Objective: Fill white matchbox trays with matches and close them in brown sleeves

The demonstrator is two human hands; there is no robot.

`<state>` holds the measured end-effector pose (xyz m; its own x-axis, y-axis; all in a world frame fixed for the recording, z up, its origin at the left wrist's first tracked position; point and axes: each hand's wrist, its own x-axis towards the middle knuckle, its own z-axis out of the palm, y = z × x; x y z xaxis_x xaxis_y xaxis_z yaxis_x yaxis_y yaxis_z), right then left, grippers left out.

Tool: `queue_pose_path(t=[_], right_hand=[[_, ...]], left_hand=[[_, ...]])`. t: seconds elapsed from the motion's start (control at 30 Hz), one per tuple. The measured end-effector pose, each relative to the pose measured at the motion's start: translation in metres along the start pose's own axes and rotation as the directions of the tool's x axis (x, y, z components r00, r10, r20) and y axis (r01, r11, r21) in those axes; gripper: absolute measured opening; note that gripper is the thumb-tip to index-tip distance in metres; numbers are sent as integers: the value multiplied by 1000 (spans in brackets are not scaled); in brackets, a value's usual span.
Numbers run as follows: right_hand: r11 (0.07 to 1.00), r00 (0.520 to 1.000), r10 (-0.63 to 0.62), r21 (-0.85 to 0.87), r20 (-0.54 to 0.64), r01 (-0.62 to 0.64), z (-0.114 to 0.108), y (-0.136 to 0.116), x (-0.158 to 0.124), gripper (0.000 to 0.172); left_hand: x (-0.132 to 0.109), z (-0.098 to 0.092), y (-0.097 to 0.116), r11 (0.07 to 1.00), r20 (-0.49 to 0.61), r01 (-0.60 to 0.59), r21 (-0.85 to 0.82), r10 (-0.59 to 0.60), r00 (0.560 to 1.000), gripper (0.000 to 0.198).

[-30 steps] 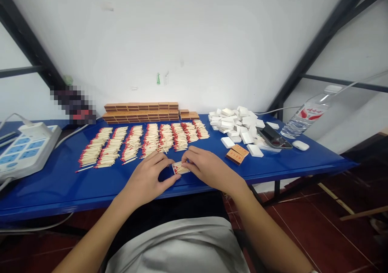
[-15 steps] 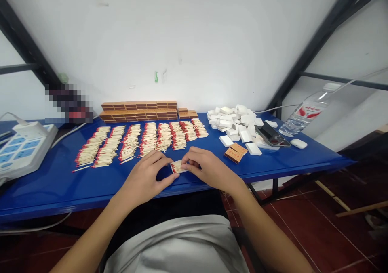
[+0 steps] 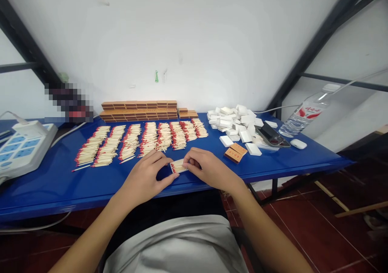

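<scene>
A small white matchbox tray [image 3: 171,168] lies on the blue table near its front edge, with red-tipped matches [image 3: 178,166] in it. My left hand [image 3: 148,174] grips the tray's left end between thumb and forefinger. Over the right end, my right hand [image 3: 201,166] has its fingertips pinched together on the matches; its curled fingers cover that end of the tray. Several rows of loose matches [image 3: 148,137] are spread beyond my hands. To the right of my right hand are orange-brown matchbox sleeves [image 3: 235,152].
Orange-brown matchboxes [image 3: 139,110] are stacked along the wall. White trays [image 3: 233,121] form a heap at the right, beside a phone [image 3: 272,135], a water bottle [image 3: 307,111] and a small white case [image 3: 298,143]. A power strip [image 3: 28,150] sits on the left.
My right fingertips have shifted slightly right and up along the tray, showing a little more of the matches. My left hand keeps its place on the tray.
</scene>
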<state>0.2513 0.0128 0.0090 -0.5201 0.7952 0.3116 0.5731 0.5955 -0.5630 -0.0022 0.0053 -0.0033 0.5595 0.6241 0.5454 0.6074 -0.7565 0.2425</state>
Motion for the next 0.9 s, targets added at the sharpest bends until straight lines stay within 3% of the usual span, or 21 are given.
queue_pose_path(t=[0.2, 0.37, 0.43, 0.57, 0.9], right_hand=[[999, 999, -6, 38, -38, 7, -8, 3, 11, 10], [984, 968, 107, -116, -228, -136, -45, 46, 29, 10], [952, 964, 171, -218, -202, -214, -59, 69, 34, 6], [930, 959, 247, -243, -141, -275, -71, 98, 37, 5], [929, 973, 211, -291, -95, -230, -62, 102, 43, 10]], left_hand=[[1, 0, 0, 1000, 10, 12, -5, -12, 1000, 21], [-1, 0, 0, 1000, 10, 31, -6, -31, 999, 25], [-1, 0, 0, 999, 18, 37, -3, -37, 999, 25], [-1, 0, 0, 999, 19, 33, -1, -33, 999, 24], [-1, 3, -2, 1000, -9, 21, 1, -21, 1000, 22]])
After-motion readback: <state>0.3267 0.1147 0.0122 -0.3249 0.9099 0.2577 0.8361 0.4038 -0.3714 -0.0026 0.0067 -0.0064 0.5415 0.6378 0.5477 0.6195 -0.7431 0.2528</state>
